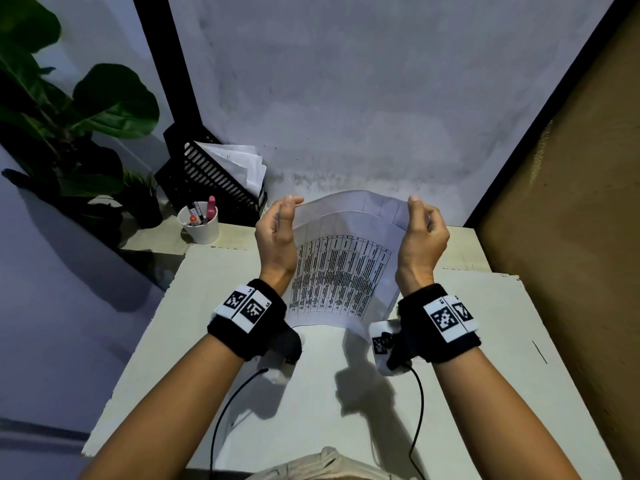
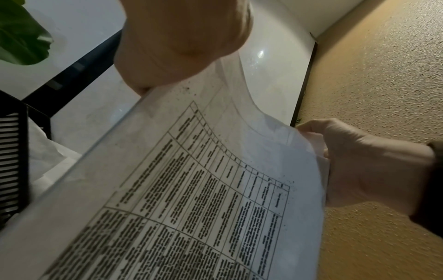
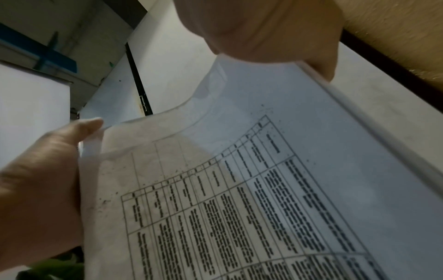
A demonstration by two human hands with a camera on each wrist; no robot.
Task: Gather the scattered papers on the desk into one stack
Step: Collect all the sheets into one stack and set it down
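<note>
A pale tabletop (image 1: 311,393) stands against a grey wall, with a tan wall on the right and a leafy plant (image 1: 69,109) on the left. At the back left a black file rack (image 1: 207,178) holds loose sheets, and a white cup (image 1: 201,223) of pens stands just in front of it.

The papers (image 1: 343,271) are off the tabletop, held up on edge between both hands, printed table facing the person. The left hand (image 1: 277,233) pinches the upper left side, thumb in front and fingers behind; the right hand (image 1: 422,233) pinches the upper right side the same way. The wrist views show more than one sheet edge at each grip, so this seems to be the gathered bundle. No loose sheets show on the visible tabletop.

The long axis runs from the hands down toward the person, and the bottom edge hangs just above the tabletop, between the wrists. Both hands sit equally near the top, so the likely next move is straight down: tapping the lower edge square, then laying the stack flat. The top bows away, so the sheets may slip unevenly.
</note>
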